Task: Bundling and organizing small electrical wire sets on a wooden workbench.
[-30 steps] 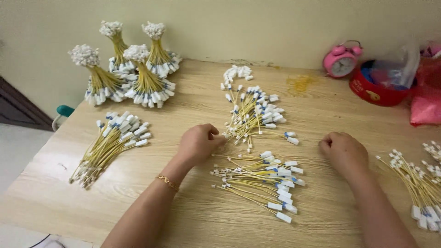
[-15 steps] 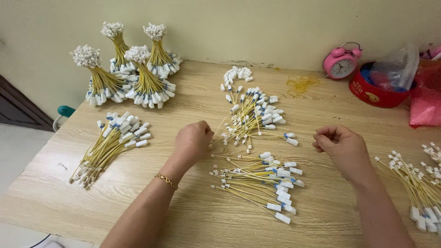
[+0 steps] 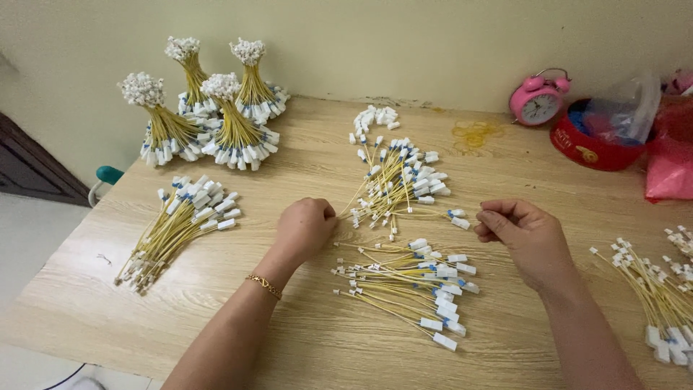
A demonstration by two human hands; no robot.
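Right hand (image 3: 525, 235) lifted off table, fingers curled, seemingly pinching a yellow wire (image 3: 404, 211) with left hand (image 3: 307, 227)

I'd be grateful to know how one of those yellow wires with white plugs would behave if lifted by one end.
A single yellow wire is thin, so it probably droops a little. It looks very light, and the white plug would likely weigh one end down. Lying crossed in the loose pile between the left hand and right hand, it may drag neighbours along.

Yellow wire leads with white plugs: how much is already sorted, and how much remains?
Done: four tied upright bundles and a flat pile. In hand: left hand and right hand pinch one lead between them. Left: two loose heaps and another at the right edge.
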